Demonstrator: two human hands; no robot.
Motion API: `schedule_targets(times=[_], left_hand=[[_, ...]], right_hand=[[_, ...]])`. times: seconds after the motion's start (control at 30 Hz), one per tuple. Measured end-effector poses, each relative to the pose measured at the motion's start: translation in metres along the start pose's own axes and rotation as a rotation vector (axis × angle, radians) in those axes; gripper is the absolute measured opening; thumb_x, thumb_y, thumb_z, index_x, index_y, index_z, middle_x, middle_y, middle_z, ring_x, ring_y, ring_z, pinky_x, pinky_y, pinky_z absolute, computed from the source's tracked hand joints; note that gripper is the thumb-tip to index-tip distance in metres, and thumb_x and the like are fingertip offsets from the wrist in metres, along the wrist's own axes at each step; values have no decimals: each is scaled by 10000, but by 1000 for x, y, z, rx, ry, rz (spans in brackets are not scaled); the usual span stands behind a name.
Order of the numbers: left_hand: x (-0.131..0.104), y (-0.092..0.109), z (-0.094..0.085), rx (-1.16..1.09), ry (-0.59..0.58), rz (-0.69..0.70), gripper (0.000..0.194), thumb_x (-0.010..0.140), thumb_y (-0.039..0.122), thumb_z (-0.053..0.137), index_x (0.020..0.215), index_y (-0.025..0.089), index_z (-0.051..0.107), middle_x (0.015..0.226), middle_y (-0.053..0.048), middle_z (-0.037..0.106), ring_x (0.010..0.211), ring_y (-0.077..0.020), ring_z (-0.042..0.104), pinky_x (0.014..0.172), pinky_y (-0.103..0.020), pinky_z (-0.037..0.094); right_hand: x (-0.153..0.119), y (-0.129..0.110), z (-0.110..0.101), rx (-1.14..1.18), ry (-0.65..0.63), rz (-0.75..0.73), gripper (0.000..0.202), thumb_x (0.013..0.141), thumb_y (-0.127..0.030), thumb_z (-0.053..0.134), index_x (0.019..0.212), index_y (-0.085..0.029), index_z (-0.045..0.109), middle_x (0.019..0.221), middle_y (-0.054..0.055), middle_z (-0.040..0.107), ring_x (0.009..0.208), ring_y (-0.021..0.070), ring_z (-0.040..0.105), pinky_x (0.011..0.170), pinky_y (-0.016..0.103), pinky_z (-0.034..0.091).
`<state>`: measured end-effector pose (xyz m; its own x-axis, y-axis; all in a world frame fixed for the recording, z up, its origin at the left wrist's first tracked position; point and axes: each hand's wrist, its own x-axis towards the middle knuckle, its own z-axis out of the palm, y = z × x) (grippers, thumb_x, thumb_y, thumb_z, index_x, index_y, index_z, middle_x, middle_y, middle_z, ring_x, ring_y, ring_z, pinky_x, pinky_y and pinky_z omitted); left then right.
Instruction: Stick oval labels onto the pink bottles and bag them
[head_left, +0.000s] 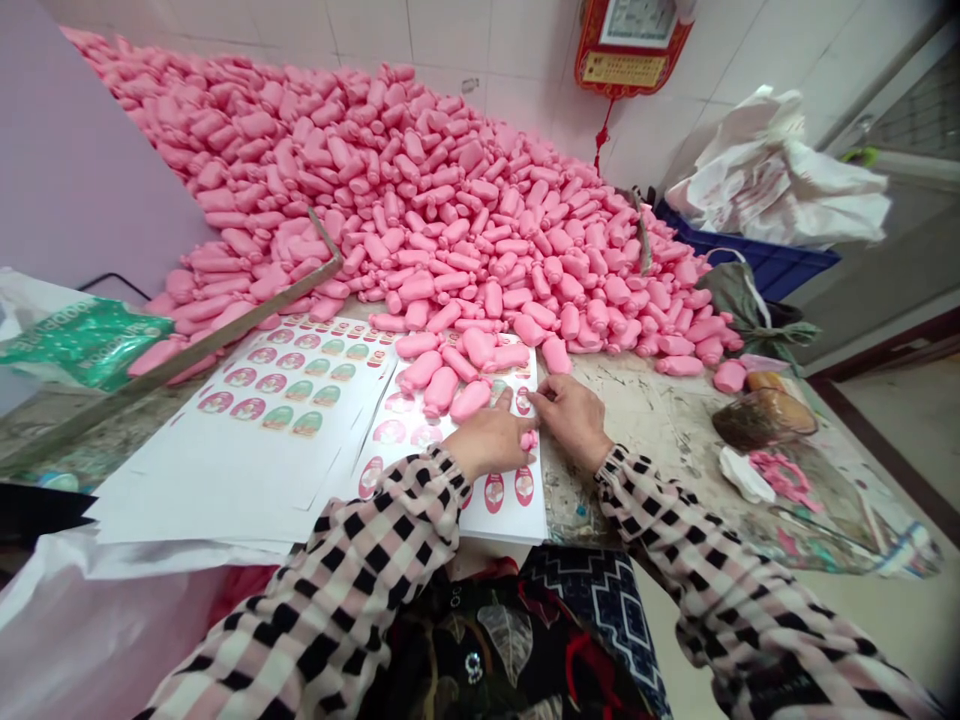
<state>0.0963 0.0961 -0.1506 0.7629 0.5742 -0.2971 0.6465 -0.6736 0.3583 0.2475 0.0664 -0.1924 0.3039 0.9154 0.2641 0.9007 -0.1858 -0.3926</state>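
Observation:
My left hand [489, 438] rests over the right sticker sheet [510, 522], its fingers curled round a pink bottle whose small knobbed end [529, 440] sticks out; the rest of that bottle is hidden. At the sheet's right edge, the thumb and forefinger of my right hand [574, 412] are pinched together on the edge of an oval pink sticker [523, 401]. Several loose pink bottles [441, 390] lie on the sheet just beyond my left hand. To the left is a stack of sheets [247, 480] with pink and green round stickers.
A large heap of pink bottles [375, 180] fills the back of the worktable [637, 400]. A bent metal bar [247, 320] crosses at left, near a green and white bag [97, 345]. At right are a brown block [765, 418], pink scraps [786, 480] and a blue crate [772, 262].

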Motion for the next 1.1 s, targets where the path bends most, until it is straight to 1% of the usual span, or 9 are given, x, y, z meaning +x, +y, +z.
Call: schedule_targets(times=[0.2,0.43,0.57,0.63,0.7,0.8,0.87,0.97,1.1], left_hand=[[0,0,-2,4,-18,13,494,727,376,608,1212,320,530,1473,-118,254,1114,-301,543,915,-402,422],[2,-3,4,-11,7,4,549,714,410,616,1245,318,508,1481,-124,216,1086,-323,551,895,-425,428],[-11,-6,18,-133,195,42,542,749,407,599,1272,320,486,1398,-134,340,1102,-329,522,897,-446,417],[-21,-6,25,-328,360,72,529,768,441,585,1266,289,491,1249,-119,483,1092,-298,515,903,-420,412],[-31,-6,29,-700,457,23,504,796,529,516,1204,234,526,1006,-90,587,925,-242,577,806,-369,461],[-41,-3,29,-1476,363,-140,555,817,644,353,1040,174,546,699,-37,567,552,-146,538,524,-275,453],[-44,-1,29,-1860,259,-211,546,808,659,356,948,161,532,608,-17,536,450,-119,487,435,-242,410],[-45,1,29,-2079,251,-245,485,803,629,425,881,161,524,587,-9,533,426,-122,498,395,-239,413],[-45,2,32,-2101,306,-218,515,818,622,399,898,138,557,587,-11,533,422,-131,520,368,-248,431]], right_hand=[[-1,2,-1,-36,-7,-123,208,850,-369,516,750,-205,597,813,12,605,784,148,536,650,261,328],[-6,3,3,217,152,-12,267,818,-451,545,735,-207,612,756,-5,609,693,138,537,617,257,348],[-4,4,-12,446,243,114,335,772,-521,570,758,-192,628,731,0,611,638,138,518,615,265,376],[-6,0,-24,571,230,126,339,738,-521,609,744,-182,621,706,-2,598,614,131,495,595,261,377],[-11,-8,-36,726,199,127,327,714,-499,650,746,-176,608,695,-5,585,601,123,476,575,253,375],[-26,-26,-49,888,118,117,305,700,-459,686,737,-170,597,688,-6,573,598,116,469,566,246,376],[-38,-39,-51,909,32,101,299,694,-449,697,702,-170,588,656,-12,557,580,111,464,551,241,370],[-52,-52,-46,867,-74,88,304,683,-452,707,671,-174,585,625,-16,554,558,108,467,527,233,363],[-62,-57,-37,839,-145,127,315,651,-464,723,669,-181,587,619,-9,588,540,118,501,499,230,373]])
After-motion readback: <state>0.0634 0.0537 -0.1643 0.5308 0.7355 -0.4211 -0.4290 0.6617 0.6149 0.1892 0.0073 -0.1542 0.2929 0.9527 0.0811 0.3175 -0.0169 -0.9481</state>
